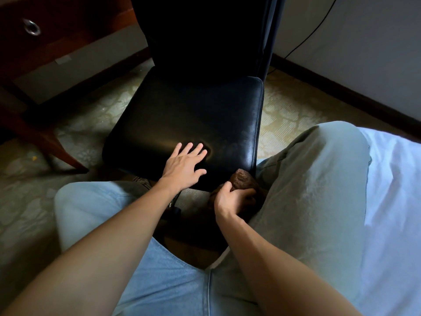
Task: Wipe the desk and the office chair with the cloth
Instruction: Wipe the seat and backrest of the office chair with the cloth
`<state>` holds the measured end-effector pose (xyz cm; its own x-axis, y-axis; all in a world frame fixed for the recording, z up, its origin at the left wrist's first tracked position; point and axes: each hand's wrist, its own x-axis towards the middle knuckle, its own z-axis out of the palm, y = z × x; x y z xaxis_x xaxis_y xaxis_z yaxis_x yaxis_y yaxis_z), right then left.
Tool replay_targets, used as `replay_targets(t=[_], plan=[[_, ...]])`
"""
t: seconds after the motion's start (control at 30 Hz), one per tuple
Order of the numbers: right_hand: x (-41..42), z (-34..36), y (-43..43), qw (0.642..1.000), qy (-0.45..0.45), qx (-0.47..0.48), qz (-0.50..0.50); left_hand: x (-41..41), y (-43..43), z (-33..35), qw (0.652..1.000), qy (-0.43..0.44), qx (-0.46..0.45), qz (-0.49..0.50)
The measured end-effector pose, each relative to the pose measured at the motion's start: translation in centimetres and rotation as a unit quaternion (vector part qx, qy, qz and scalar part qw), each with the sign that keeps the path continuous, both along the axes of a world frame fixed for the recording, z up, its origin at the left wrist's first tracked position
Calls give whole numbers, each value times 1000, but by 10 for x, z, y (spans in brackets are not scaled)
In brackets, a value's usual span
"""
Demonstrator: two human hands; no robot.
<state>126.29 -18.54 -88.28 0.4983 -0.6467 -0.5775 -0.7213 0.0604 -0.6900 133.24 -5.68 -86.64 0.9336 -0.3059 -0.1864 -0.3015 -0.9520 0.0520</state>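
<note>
A black leather office chair [193, 119] stands right in front of me, its tall back rising to the top of the view. My left hand [184, 166] lies flat on the near edge of the seat, fingers spread. Lower, at the seat's front right corner, my right hand [230, 199] grips a bunched brown cloth [242, 180] against the cushion's front edge. Part of the cloth is hidden under my fingers. The dark wooden desk [45, 44] shows at the upper left, with a round metal drawer pull [32, 27].
My knees in light jeans flank the chair's front. A white bedsheet [396, 201] lies to my right. Patterned carpet [75, 124] covers the floor. A desk leg [57, 147] slants left of the chair. A black cable [314, 30] runs down the wall behind.
</note>
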Motion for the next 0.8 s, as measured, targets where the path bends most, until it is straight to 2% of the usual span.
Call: replay_targets(t=[0.2, 0.8], plan=[[10, -7, -21, 999, -11, -48, 23, 9, -25, 3, 999, 10, 40, 16], [35, -20, -25, 998, -51, -22, 4, 22, -75, 0, 996, -1, 53, 67]])
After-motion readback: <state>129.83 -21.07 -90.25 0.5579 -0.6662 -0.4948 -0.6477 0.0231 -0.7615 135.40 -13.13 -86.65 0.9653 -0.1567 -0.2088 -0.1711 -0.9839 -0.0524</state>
